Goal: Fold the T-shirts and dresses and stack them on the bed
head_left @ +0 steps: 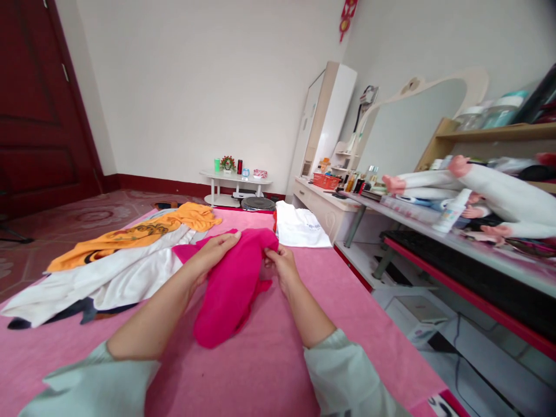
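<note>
A bright pink garment (pixel 230 289) lies bunched on the pink bed cover (pixel 269 370). My left hand (pixel 212 252) grips its upper left edge, fingers closed on the cloth. My right hand (pixel 281 265) pinches the upper right edge of the same garment. Both forearms reach in from the bottom of the view in pale green sleeves. An orange garment (pixel 139 231) and white clothes (pixel 108 278) lie spread to the left. A folded white shirt (pixel 299 227) sits beyond the pink garment at the far end of the bed.
A desk (pixel 478 249) with bottles, a doll and a red basket runs along the right, beside a mirror. A small white table (pixel 234 179) with ornaments stands by the far wall. A dark red door (pixel 39 104) is at the left.
</note>
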The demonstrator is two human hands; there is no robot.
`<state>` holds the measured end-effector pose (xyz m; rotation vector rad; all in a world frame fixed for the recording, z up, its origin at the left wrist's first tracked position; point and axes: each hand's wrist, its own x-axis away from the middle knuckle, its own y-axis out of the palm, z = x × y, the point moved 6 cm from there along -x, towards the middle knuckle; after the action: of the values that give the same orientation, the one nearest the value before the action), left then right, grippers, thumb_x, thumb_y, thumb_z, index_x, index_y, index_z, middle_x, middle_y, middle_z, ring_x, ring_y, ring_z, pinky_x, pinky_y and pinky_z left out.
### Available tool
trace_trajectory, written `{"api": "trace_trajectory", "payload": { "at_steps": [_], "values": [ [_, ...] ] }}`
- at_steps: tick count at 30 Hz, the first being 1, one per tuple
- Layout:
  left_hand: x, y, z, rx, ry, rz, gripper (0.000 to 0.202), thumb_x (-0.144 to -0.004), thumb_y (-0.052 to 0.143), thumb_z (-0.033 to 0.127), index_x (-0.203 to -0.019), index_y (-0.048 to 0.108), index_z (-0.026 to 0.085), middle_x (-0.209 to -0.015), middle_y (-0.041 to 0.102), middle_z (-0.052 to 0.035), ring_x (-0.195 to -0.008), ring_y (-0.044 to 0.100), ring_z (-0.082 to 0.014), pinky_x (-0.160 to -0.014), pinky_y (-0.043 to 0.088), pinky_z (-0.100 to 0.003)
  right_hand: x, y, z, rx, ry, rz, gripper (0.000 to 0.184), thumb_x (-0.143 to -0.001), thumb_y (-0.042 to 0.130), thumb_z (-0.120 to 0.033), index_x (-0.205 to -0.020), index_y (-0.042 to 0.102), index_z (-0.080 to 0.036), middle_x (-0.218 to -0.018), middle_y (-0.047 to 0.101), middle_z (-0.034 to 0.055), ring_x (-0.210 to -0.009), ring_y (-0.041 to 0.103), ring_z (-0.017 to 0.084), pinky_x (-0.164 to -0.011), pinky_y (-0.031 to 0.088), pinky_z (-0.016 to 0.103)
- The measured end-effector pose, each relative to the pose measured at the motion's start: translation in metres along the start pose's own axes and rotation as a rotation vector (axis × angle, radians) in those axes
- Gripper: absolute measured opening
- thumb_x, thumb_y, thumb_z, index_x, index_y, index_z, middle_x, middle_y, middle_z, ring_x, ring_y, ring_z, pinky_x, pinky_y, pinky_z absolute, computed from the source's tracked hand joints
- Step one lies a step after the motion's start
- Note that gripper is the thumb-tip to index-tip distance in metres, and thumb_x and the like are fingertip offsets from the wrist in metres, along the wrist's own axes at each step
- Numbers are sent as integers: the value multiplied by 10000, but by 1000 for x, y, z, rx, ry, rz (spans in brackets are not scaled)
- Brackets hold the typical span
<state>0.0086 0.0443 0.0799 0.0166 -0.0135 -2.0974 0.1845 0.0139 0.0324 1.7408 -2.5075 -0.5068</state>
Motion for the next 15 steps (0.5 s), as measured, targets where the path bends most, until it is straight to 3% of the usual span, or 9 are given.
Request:
{"api": "trace_trajectory", "payload": {
  "at_steps": [5, 8, 10, 12, 15],
  "values": [
    [12, 19, 2, -251, -19, -270, 384, -685, 678, 537, -609, 571, 176, -444, 500, 46, -395, 449, -84, -405, 312, -184, 7, -1, -34, -95, -231, 103, 277, -617, 720, -308, -879, 687, -224, -826, 712, -18, -735, 630, 186, -722, 512, 335],
    [7, 14, -1, -245, -21, -171, 398, -667, 684, 554, -655, 589, 168, -515, 538, 35, -442, 476, -80, -421, 336, -171, 12, 2, -52, -8, -316, 100, 301, -670, 689, -324, -958, 687, -236, -936, 712, -1, -881, 632, 211, -821, 503, 363],
    [1, 6, -4, -127, -41, -43, 441, -669, 671, 587, -824, 633, 176, -703, 626, -2, -539, 548, -92, -477, 409, -181, 16, 11, -61, 67, -347, -4, 303, -692, 674, -322, -984, 694, -245, -1040, 693, 9, -1013, 602, 214, -912, 465, 365],
    [-4, 0, -6, 40, -43, 33, 518, -699, 630, 618, -1001, 620, 197, -865, 655, -38, -611, 594, -108, -541, 466, -214, 21, 26, -65, 115, -322, -189, 286, -706, 668, -327, -980, 709, -254, -1105, 673, 11, -1087, 573, 208, -965, 430, 356],
    [-8, -6, -8, 173, -25, 76, 566, -707, 665, 558, -1152, 562, 222, -899, 666, -49, -609, 611, -118, -573, 492, -245, 32, 48, -59, 165, -215, -451, 295, -713, 674, -348, -989, 715, -253, -1102, 676, 14, -1059, 594, 211, -960, 433, 367]
  ]
}}
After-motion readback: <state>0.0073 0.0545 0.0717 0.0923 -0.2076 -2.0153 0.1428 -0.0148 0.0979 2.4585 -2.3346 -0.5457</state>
